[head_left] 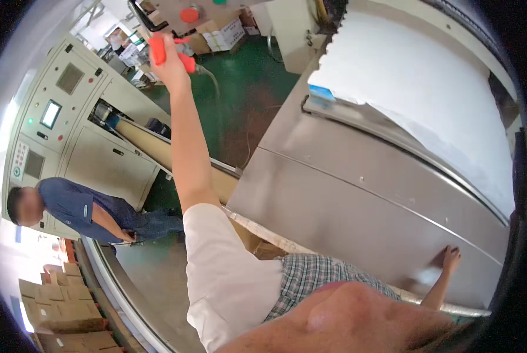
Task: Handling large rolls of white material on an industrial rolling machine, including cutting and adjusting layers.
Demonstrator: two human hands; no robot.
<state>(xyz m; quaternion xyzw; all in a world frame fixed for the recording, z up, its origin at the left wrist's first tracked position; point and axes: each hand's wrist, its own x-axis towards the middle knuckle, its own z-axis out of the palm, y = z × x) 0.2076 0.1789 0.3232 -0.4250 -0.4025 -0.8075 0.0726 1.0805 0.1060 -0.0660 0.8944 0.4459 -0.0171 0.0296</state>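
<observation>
My left arm reaches up and forward in a white sleeve. My left hand (170, 67) is wrapped round a red air blow gun (187, 62), with a thin clear hose hanging from its end. My palm and fingers cover the gun's middle. Just above it are a black handle (147, 17) and a machine part with a red button (189, 15). Low on the right, my right hand (450, 257) rests against the grey metal panel (334, 194). Its fingers are loosely bent, with nothing visible in them. A large stack of white sheets (410, 76) lies beyond the panel.
A person (81, 206) in dark blue stands at the left beside a cream control cabinet (69, 112). A tan conveyor belt (146, 143) runs from the cabinet to the metal panel. Cardboard boxes (66, 303) are stacked at lower left, more cartons (222, 36) at the back.
</observation>
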